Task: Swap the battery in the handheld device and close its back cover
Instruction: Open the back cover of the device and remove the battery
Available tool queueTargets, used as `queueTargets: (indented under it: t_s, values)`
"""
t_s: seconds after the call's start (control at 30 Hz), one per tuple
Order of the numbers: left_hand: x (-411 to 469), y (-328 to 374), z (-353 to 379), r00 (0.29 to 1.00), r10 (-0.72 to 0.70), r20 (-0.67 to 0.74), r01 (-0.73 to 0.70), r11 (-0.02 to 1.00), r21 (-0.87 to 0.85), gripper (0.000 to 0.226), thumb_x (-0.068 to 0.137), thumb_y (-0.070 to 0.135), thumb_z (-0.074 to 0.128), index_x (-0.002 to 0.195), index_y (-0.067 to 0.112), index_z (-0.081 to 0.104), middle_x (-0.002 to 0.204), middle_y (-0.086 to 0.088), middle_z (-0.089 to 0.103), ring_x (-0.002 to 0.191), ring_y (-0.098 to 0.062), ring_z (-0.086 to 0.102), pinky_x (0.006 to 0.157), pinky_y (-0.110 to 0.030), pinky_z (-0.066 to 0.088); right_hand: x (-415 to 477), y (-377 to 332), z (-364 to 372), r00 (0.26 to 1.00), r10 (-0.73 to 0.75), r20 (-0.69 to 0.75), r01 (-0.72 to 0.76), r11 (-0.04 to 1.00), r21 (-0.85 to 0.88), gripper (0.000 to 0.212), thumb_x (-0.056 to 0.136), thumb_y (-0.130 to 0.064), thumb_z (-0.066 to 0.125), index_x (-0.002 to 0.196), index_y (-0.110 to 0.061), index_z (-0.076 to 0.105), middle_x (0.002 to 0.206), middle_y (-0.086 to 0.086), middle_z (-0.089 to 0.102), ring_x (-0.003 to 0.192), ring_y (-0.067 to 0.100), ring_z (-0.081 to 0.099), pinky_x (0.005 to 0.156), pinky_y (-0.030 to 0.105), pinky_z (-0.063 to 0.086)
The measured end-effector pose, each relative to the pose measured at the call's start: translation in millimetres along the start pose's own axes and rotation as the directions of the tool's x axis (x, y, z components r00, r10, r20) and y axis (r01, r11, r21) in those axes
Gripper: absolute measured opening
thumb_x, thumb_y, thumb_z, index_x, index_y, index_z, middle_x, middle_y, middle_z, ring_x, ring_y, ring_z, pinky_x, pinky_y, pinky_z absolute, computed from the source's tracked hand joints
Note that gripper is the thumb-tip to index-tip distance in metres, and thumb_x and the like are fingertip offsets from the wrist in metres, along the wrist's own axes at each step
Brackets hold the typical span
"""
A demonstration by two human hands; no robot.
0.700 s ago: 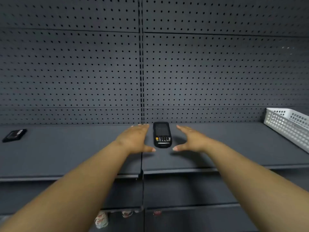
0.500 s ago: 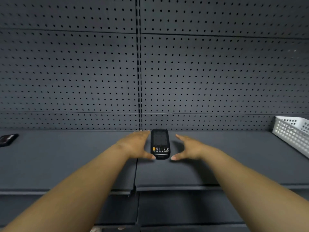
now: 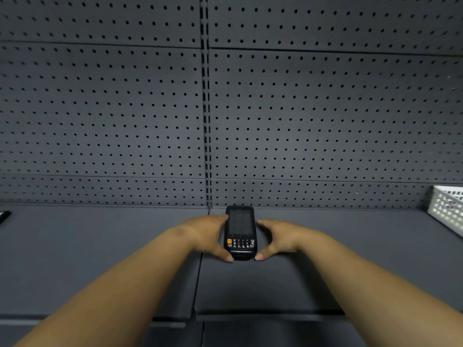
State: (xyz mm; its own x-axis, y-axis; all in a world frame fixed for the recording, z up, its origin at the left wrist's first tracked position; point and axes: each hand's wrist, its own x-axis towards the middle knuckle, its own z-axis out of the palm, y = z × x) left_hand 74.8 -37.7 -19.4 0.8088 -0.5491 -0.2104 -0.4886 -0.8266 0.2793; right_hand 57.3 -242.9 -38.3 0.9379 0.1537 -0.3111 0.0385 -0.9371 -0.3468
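The black handheld device (image 3: 240, 224) lies screen up on the dark grey shelf (image 3: 100, 259), close to the pegboard back wall. It has a dark screen and a small keypad with an orange key. My left hand (image 3: 205, 234) presses against its left side, thumb at the lower left corner. My right hand (image 3: 278, 237) cups its right side, thumb at the lower right corner. A flat black object (image 3: 3, 216), possibly a battery, is cut off at the far left edge of the shelf.
A white perforated plastic basket (image 3: 447, 211) stands on the shelf at the far right. A vertical slotted upright (image 3: 206, 108) splits the pegboard wall behind the device. The shelf's front edge (image 3: 263, 316) runs below my forearms.
Both hands have closed in from either side until they touch the device. The view has shifted, so the flat black object and the basket now sit at the frame edges.
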Motion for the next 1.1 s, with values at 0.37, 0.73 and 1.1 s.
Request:
queueTargets:
  t_s: [0.37,0.73,1.1]
  values:
    - [7.8,-5.9,3.4,0.998,0.058,-0.027,-0.06,0.997,-0.058,0.095,0.067,0.038,0.082,0.144,0.018,0.03,0.142,-0.001,0.048,0.128,-0.018,0.047,0.105,-0.026,0.037,6.2,-3.1,3.3,1.0,-0.015,0.003,0.014,0.997,0.072,0.101,0.065,-0.031,0.084,0.148,-0.022,0.026,0.154,0.0,0.035,0.14,0.02,0.035,0.117,0.032,0.028]
    - [17.6,-13.9,7.0,0.998,0.055,0.03,-0.041,0.935,-0.352,0.112,0.059,0.042,0.086,0.148,0.024,0.019,0.138,0.006,0.051,0.125,-0.013,0.049,0.11,-0.028,0.039,8.9,-16.4,-7.3,0.998,-0.06,-0.015,0.061,0.992,0.114,0.095,0.067,-0.028,0.083,0.147,-0.027,0.03,0.151,-0.005,0.039,0.138,0.015,0.037,0.117,0.03,0.027]
    - [12.9,-33.7,4.8,0.995,0.002,0.099,0.039,0.909,-0.416,0.139,0.065,0.029,0.085,0.146,0.021,-0.027,0.146,-0.005,0.046,0.138,-0.016,0.039,0.111,-0.022,0.03,20.3,-36.7,-13.9,0.994,-0.106,-0.003,0.104,0.972,0.209,0.103,0.071,-0.022,0.081,0.151,-0.027,0.017,0.156,-0.004,0.029,0.145,0.013,0.025,0.119,0.029,0.021]
